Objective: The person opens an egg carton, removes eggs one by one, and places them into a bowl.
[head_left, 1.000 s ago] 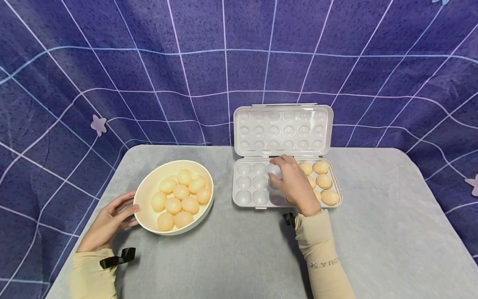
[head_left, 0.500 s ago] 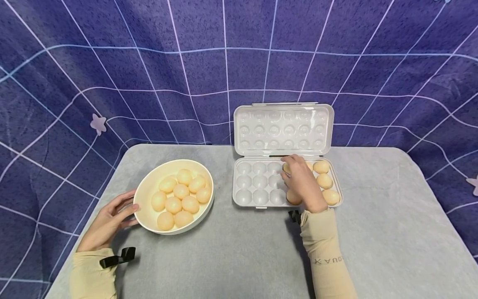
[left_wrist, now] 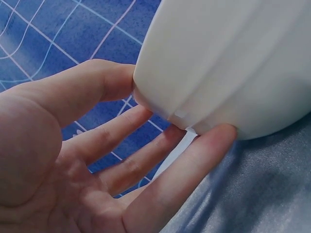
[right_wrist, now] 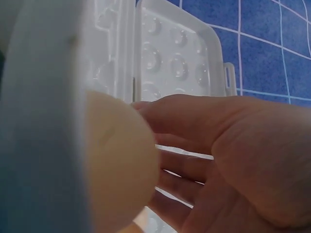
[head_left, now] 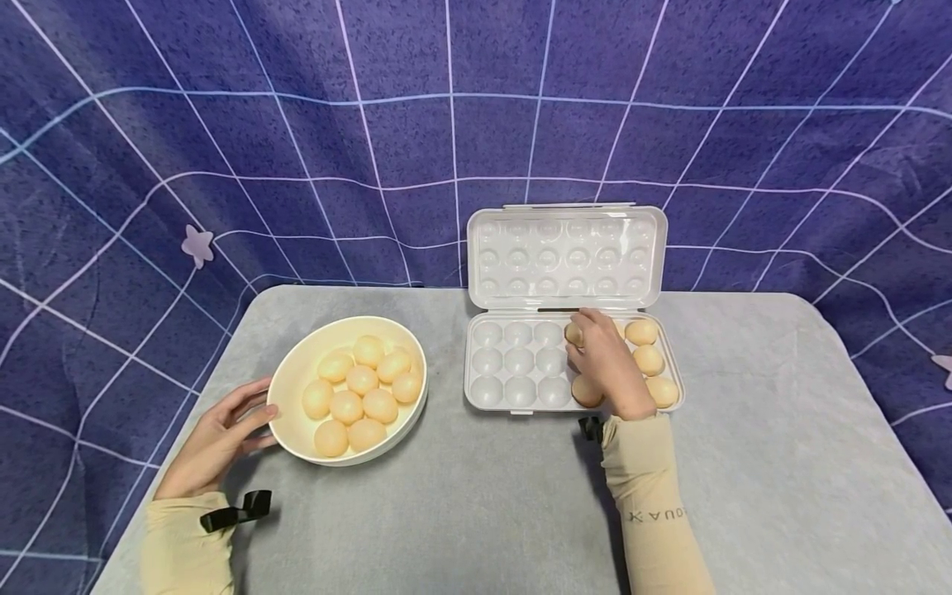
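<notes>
A pale yellow egg (head_left: 573, 334) in the white egg box (head_left: 487, 330) lies between the thumb and index finger of my right hand (head_left: 606, 364). Their tips close about it at the back row, and the other fingers are partly hidden. A larger-looking egg (right_wrist: 121, 165) fills the foreground of the right wrist view and covers the fingertips. On the left, my left hand (head_left: 223, 434) holds the side of a cream bowl (head_left: 286, 426): the thumb lies at its rim and the fingertips reach its underside (left_wrist: 223, 73). Several eggs (head_left: 362, 380) lie in the bowl.
The box's clear-looking dimpled lid (head_left: 565, 256) stands raised behind it. Vacant cups (head_left: 519, 361) make up the box's left half; several eggs (head_left: 649, 360) sit in the right. A grey table (head_left: 461, 496) meets a blue gridded cloth (head_left: 402, 140) at the back.
My right hand has shifted right over the box, uncovering vacant cups, and slowed. Its thumb and index finger have come to a back-row egg. The left hand and bowl keep their places.
</notes>
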A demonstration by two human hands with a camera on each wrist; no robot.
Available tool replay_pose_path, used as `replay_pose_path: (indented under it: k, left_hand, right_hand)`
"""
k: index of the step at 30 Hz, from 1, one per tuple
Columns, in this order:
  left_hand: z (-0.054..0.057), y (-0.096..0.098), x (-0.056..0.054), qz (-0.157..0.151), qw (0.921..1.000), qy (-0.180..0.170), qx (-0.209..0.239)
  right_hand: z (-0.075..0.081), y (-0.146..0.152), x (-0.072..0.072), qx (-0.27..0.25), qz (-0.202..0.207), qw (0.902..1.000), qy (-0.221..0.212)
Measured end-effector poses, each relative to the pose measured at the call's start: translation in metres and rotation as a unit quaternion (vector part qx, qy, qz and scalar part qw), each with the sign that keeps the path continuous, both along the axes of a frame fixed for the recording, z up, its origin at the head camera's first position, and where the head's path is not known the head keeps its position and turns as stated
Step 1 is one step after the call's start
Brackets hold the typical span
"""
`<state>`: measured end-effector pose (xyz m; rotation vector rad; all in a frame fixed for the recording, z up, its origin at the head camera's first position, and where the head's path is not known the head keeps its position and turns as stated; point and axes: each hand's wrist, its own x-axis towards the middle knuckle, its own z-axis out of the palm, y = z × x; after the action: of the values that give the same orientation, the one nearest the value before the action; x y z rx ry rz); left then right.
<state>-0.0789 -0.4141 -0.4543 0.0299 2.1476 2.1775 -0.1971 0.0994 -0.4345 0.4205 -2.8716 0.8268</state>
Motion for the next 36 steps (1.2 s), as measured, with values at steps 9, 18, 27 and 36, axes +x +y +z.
replay_pose_path:
  k: [9, 18, 27, 36]
  left_hand:
    - [0.001, 0.0, 0.0, 0.0, 1.0, -0.003, -0.004]
    - [0.001, 0.001, 0.0, -0.001, 1.0, 0.0, 0.002]
    - [0.0, 0.0, 0.0, 0.002, 1.0, 0.003, -0.004]
    - [0.002, 0.0, 0.0, 0.0, 1.0, -0.001, -0.004]
  right_hand:
    - [-0.006, 0.003, -0.004, -0.01, -0.005, 0.9995, 0.028]
    - [-0.012, 0.003, -0.007, -0.005, -0.019, 0.9991, 0.036]
    - [-0.017, 0.003, -0.011, -0.018, -0.016, 0.9979, 0.061]
    - [-0.02, 0.007, -0.013, -0.043, -0.009, 0.9962, 0.075]
